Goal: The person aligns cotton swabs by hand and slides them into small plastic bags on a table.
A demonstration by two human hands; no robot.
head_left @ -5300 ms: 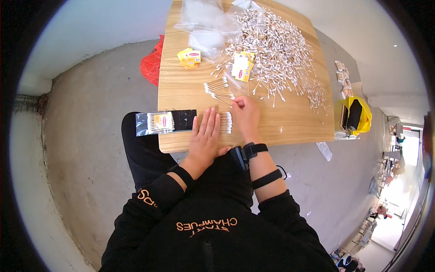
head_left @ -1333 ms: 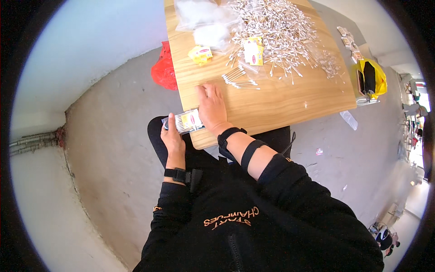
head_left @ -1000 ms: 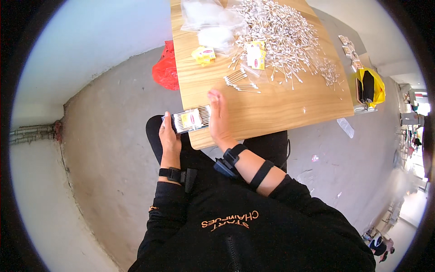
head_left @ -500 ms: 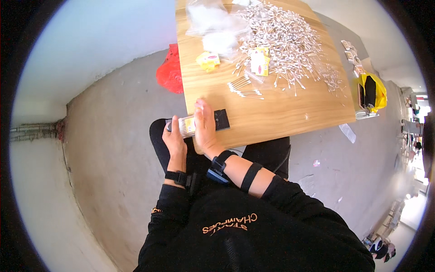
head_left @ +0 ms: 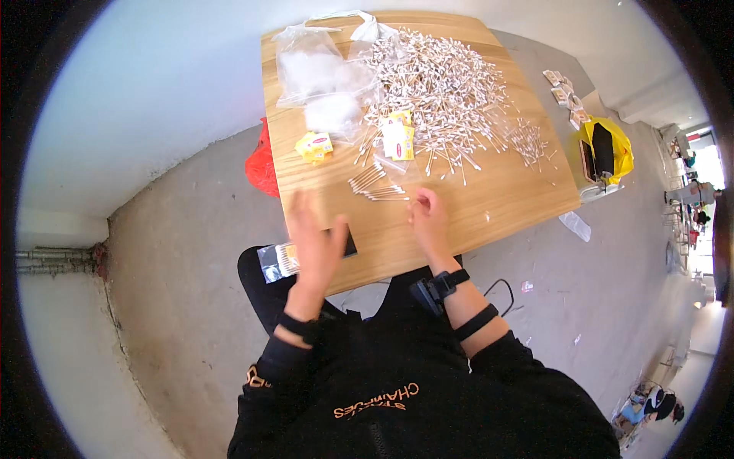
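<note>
Fingers of the left hand (head_left: 315, 243) are spread over a swab packet (head_left: 279, 260) at the desk (head_left: 489, 206) edge — nothing gripped; the right hand (head_left: 430, 220) — its grip cannot be told.

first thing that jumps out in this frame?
The big heap of cotton swabs covering the far half of the wooden table, with clear plastic bags at its far left corner. Nearer, the left hand lies over a filled swab packet at the table's near edge, while the right hand rests on the wood just short of a small row of swabs.
</note>
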